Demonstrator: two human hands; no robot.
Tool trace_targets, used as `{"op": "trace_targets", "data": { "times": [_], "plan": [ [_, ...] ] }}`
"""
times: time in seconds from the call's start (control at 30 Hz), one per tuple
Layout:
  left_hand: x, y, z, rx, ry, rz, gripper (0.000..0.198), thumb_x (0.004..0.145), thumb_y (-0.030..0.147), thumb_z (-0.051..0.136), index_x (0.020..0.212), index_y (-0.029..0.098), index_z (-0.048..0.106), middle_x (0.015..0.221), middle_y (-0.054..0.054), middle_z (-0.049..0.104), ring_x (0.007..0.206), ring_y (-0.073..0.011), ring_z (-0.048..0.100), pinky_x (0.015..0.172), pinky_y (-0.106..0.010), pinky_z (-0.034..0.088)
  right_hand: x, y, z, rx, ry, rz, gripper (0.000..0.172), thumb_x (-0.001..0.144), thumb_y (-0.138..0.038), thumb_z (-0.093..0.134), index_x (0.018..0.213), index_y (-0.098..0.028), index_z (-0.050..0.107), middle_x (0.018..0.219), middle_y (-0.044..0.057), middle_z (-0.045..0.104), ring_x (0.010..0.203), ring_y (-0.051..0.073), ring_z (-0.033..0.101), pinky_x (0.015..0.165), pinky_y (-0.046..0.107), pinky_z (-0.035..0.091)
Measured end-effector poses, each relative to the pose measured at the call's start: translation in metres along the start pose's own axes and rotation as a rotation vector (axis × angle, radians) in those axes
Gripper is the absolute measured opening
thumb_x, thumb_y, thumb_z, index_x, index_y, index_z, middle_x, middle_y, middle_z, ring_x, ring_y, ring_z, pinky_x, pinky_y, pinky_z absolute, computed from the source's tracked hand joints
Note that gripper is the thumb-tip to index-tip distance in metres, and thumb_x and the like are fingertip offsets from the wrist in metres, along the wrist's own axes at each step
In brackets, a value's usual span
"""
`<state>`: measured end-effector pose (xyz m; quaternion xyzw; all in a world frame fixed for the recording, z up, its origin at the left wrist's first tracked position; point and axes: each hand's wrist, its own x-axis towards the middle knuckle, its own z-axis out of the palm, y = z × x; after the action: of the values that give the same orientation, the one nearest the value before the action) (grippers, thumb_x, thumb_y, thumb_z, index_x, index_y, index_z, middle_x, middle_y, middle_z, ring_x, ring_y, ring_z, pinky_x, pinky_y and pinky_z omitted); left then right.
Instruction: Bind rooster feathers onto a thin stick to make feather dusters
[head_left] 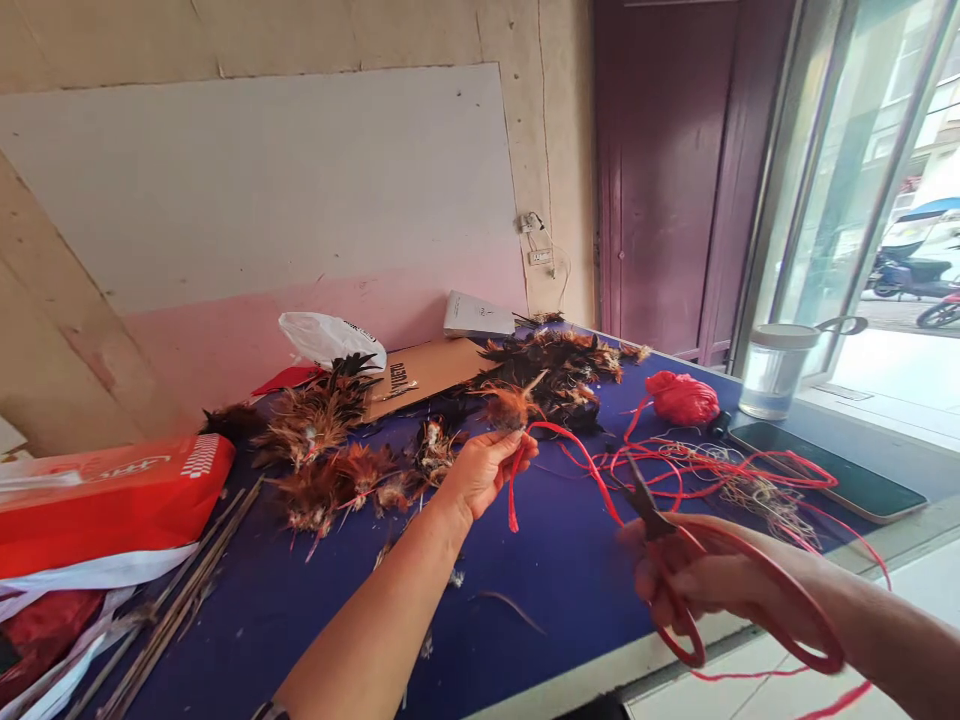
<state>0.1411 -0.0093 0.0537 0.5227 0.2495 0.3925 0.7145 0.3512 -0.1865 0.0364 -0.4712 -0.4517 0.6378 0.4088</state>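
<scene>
My left hand [486, 468] is closed in a pinch on a small brown feather bundle [510, 404] tied with red string [517, 490]; the string's end hangs below my fingers. My right hand [697, 578] grips red-handled scissors [679, 560], blades pointing up and left toward the string, over the front edge of the blue table [555, 570]. Loose red string [705, 465] runs across the table between both hands and loops under my right wrist.
Piles of brown and black feathers [330, 450] lie left and behind [559, 365]. A red string ball [681, 398], a lidded jar [772, 368], a phone [825, 470], cardboard [420, 372], a white bag [330, 338], thin sticks [180, 600] and a red bag [105, 490] surround them.
</scene>
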Motion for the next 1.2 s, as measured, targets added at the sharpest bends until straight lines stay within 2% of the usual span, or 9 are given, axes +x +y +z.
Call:
{"op": "trace_targets", "data": {
  "times": [0.07,0.2,0.3,0.5,0.63,0.7,0.8,0.93,1.2],
  "plan": [
    [-0.005,0.001,0.003,0.036,-0.025,0.018,0.017,0.069,0.025,0.065,0.076,0.009,0.067,0.077,-0.008,0.067,0.072,-0.013,0.06,0.065,-0.022,0.045,0.01,-0.004,0.008,0.03,-0.047,-0.014,0.034,0.069,-0.029,0.06,0.102,-0.021,0.056,0.078,0.004,0.063,0.067,0.017,0.061,0.066,0.032,0.048],
    [-0.013,0.002,0.008,0.076,-0.053,0.025,0.02,0.068,0.027,0.066,0.076,0.009,0.067,0.078,-0.008,0.067,0.073,-0.013,0.06,0.067,-0.022,0.044,0.03,-0.014,0.016,-0.051,-0.005,-0.05,0.028,0.073,-0.038,0.057,0.089,-0.016,0.059,0.069,0.002,0.06,0.053,0.011,0.054,0.049,0.021,0.042],
    [-0.017,0.001,0.01,0.083,-0.078,0.031,0.02,0.068,0.028,0.066,0.076,0.01,0.068,0.078,-0.008,0.066,0.074,-0.0138,0.06,0.069,-0.024,0.043,0.039,-0.025,0.019,-0.19,0.0,-0.066,0.034,0.074,-0.045,0.053,0.068,-0.012,0.06,0.058,0.002,0.058,0.047,0.009,0.051,0.042,0.018,0.036],
    [-0.022,-0.002,0.01,0.039,-0.107,0.055,0.017,0.069,0.027,0.065,0.075,0.011,0.068,0.077,-0.008,0.066,0.076,-0.0143,0.058,0.07,-0.026,0.042,0.046,-0.042,0.032,-0.206,-0.015,-0.092,0.039,0.076,-0.045,0.05,0.057,-0.012,0.054,0.042,-0.002,0.047,0.035,0.006,0.041,0.036,0.018,0.03],
    [-0.026,-0.004,0.013,-0.162,-0.09,0.11,0.01,0.068,0.023,0.066,0.071,0.013,0.068,0.078,-0.006,0.066,0.089,-0.017,0.057,0.084,-0.031,0.04,0.046,-0.043,0.041,0.099,-0.033,-0.063,0.024,0.077,-0.036,0.052,0.074,-0.013,0.058,0.048,-0.005,0.045,0.034,0.003,0.035,0.034,0.015,0.027],
    [-0.026,-0.005,0.015,-0.265,-0.097,0.14,0.007,0.066,0.022,0.068,0.066,0.014,0.067,0.072,-0.004,0.065,0.089,-0.0174,0.057,0.089,-0.034,0.038,0.045,-0.043,0.045,0.267,-0.094,-0.017,0.02,0.079,-0.031,0.05,0.087,-0.015,0.058,0.052,-0.005,0.046,0.035,0.002,0.033,0.033,0.014,0.026],
    [-0.028,-0.003,0.017,-0.3,-0.13,0.177,0.008,0.065,0.022,0.068,0.062,0.015,0.066,0.067,-0.003,0.063,0.086,-0.0173,0.058,0.09,-0.035,0.037,0.045,-0.044,0.05,0.441,-0.226,0.042,0.022,0.08,-0.031,0.047,0.09,-0.014,0.058,0.051,-0.005,0.043,0.034,0.001,0.028,0.031,0.012,0.024],
    [-0.033,0.003,0.014,-0.242,-0.201,0.142,0.013,0.068,0.024,0.066,0.064,0.012,0.065,0.069,-0.005,0.061,0.081,-0.0172,0.058,0.08,-0.03,0.041,0.047,-0.041,0.053,0.548,-0.324,0.016,0.024,0.082,-0.03,0.043,0.092,-0.014,0.058,0.051,-0.005,0.041,0.033,0.001,0.025,0.03,0.013,0.022],
    [-0.034,-0.001,0.01,-0.188,-0.204,0.116,0.018,0.074,0.026,0.06,0.065,0.01,0.062,0.063,-0.003,0.056,0.057,-0.0079,0.049,0.052,-0.019,0.036,0.057,-0.024,0.059,0.551,-0.257,-0.059,0.021,0.081,-0.028,0.047,0.096,-0.016,0.056,0.057,-0.003,0.045,0.042,0.005,0.038,0.044,0.019,0.03]
  ]
}}
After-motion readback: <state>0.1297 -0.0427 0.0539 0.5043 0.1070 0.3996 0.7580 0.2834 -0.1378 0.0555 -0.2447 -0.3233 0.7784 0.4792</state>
